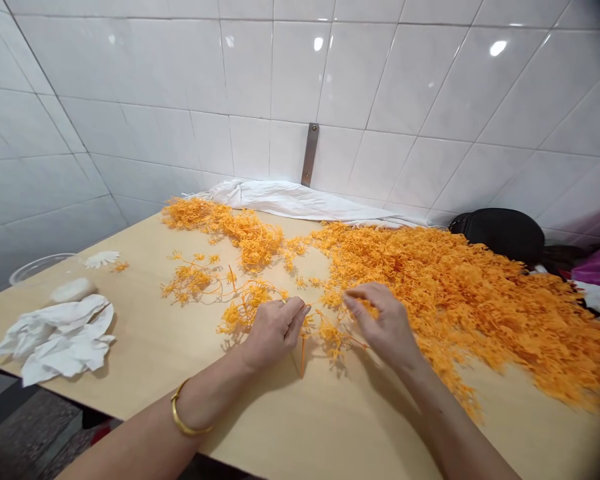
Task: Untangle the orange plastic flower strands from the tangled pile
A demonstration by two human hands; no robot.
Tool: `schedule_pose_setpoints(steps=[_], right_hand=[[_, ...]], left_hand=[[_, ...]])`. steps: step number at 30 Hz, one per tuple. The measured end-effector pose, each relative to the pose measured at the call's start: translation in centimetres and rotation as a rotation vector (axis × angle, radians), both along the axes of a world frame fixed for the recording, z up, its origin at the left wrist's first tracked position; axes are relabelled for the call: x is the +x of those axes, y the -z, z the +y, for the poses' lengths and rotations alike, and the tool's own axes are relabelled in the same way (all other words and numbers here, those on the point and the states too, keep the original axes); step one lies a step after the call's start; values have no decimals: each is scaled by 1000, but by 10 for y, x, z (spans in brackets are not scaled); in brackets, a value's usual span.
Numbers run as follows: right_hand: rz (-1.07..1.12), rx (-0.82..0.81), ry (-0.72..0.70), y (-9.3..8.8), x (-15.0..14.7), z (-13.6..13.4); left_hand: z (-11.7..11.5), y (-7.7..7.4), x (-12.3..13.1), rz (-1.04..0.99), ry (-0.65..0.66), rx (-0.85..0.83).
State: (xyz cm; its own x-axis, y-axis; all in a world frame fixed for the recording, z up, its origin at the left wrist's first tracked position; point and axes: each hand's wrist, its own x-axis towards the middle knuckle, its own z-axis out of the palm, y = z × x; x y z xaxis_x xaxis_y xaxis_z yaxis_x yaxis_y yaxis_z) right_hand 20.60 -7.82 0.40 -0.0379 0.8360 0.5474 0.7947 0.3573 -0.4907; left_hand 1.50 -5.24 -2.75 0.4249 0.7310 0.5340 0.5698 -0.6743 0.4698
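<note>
Over the middle of the table, my left hand (pixel 279 328) is closed in a pinch on a strand of small orange plastic flowers (pixel 247 308). A thin orange stem (pixel 303 357) pokes out beneath its fingers. My right hand (pixel 383 321) is also pinched, thumb against forefinger, at the strand's other side, with orange florets (pixel 331 335) hanging between the two hands. What lies exactly between the right fingertips is too small to make out clearly. A gold bangle (pixel 177 412) circles my left wrist. Just left of the hands lies a loose orange flower cluster (pixel 187 283).
A large heap of orange flowers (pixel 445 287) covers the table's right side, and a smaller pile (pixel 253 240) lies at the back. Crumpled white tissue (pixel 63 337), a white flower (pixel 102 259) and a clear lid (pixel 30 267) sit left. White cloth (pixel 280 198) and a black case (pixel 500 233) border the tiled wall.
</note>
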Motion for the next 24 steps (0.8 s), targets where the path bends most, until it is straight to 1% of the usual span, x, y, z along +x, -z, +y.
schedule_pose_setpoints(steps=[2,4,6,9,12,14,16,17,19,22,24], right_hand=[[-83,-48,-115,3,-16,-4],[-146,-105,-141,6,-26,-6],[-105,-179,-126,7,-29,-7],[149,-255,-36,2,-24,-7],[413,-218,84,-2,-15,-5],[545,-205,72,-2,-10,-3],[620,-231,10,0,-8,-1],[624,-239,-9,1,-8,0],[565,-209,6,3,-10,0],[418,-139,56,6,-14,1],[393,-180,27,11,-16,4]], left_hand=[[-2,-1,1,-9,-6,-5],[-2,-1,1,-15,-14,-3],[-2,-1,2,-21,-51,-5],[2,2,2,-13,-156,-43],[9,3,0,-3,-263,-122],[13,2,-2,-27,-294,-153],[16,2,-3,-52,-281,-165],[17,2,-3,-59,-265,-168],[16,1,-3,-64,-231,-179],[12,1,0,-62,-175,-185],[9,0,1,-58,-120,-186]])
